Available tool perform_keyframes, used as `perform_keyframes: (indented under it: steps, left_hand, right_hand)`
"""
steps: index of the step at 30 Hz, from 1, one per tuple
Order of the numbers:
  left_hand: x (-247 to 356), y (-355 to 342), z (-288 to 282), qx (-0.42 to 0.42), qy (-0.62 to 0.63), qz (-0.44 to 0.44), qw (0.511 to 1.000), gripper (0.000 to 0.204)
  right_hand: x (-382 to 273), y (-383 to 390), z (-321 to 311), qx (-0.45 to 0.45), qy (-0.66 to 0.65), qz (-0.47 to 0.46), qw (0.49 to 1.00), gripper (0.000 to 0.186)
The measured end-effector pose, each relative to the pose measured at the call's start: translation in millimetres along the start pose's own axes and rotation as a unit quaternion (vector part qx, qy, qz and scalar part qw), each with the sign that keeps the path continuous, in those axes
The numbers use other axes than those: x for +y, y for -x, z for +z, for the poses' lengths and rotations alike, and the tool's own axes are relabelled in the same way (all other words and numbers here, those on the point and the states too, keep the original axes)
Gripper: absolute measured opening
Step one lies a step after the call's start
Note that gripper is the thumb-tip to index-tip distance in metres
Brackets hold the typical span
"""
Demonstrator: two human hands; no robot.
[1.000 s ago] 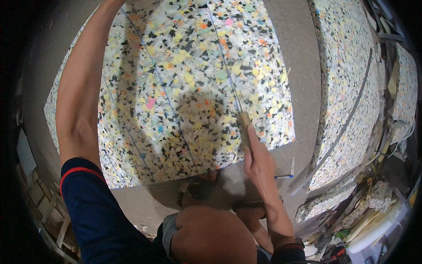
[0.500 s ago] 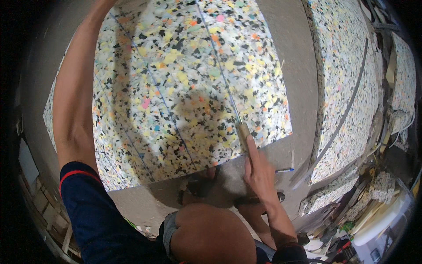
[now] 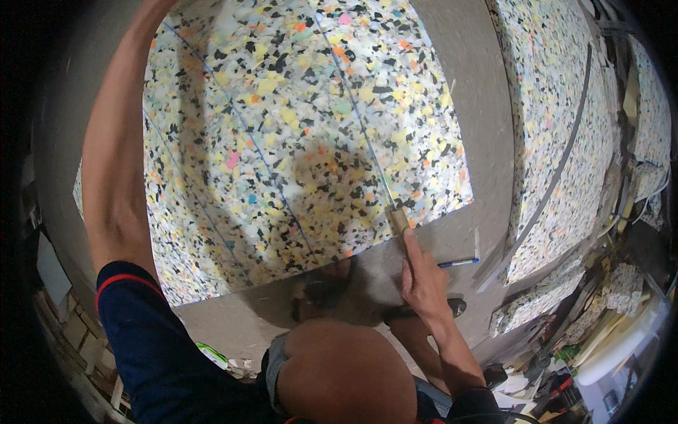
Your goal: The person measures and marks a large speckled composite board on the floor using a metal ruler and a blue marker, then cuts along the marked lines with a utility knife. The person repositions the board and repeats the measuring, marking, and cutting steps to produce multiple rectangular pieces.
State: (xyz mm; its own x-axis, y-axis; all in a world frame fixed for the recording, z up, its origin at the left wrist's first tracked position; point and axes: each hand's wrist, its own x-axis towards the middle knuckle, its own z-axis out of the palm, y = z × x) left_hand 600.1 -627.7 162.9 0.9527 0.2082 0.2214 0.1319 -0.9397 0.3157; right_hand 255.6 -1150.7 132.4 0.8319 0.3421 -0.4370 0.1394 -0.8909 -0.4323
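Note:
My right hand (image 3: 426,284) is closed round the wooden handle of a long, thin-bladed knife (image 3: 400,220), with the index finger stretched along the handle. The blade lies along a blue line drawn on a large speckled foam slab (image 3: 282,134), close to the slab's near edge. How deep the blade sits in the foam I cannot tell. My left arm reaches forward over the slab's left side. Only the base of my left hand (image 3: 161,4) shows at the top edge of the view; its fingers are cut off. More blue lines run lengthwise across the slab.
On the floor to the right lies a blue pen (image 3: 459,262). Beyond it is another thick speckled foam slab (image 3: 558,141), with a long dark strip (image 3: 565,166) lying on it. Foam offcuts (image 3: 530,307) and mixed scraps crowd the far right. Boards (image 3: 53,268) lie at the left.
My right hand and the knife have moved slightly nearer and to the right, along the blue line. The view has shifted a little; my left arm still reaches forward.

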Motion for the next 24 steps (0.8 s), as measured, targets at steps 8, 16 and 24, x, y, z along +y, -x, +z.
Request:
perform_keyframes:
  steps: [8,16,24]
  left_hand:
    - [-36,-14,11,-0.046,-0.112,0.030,0.992,0.118]
    - [-24,-13,4,-0.012,-0.130,-0.020,0.991,0.121]
    - [-18,-9,-12,-0.049,-0.171,-0.027,0.984,0.129]
  right_hand:
    - [-5,-82,17,0.047,0.018,-0.015,0.999,0.075]
    - [24,12,8,-0.082,0.010,0.066,0.994,0.080]
    - [6,-54,22,0.028,-0.023,0.004,0.999,0.081]
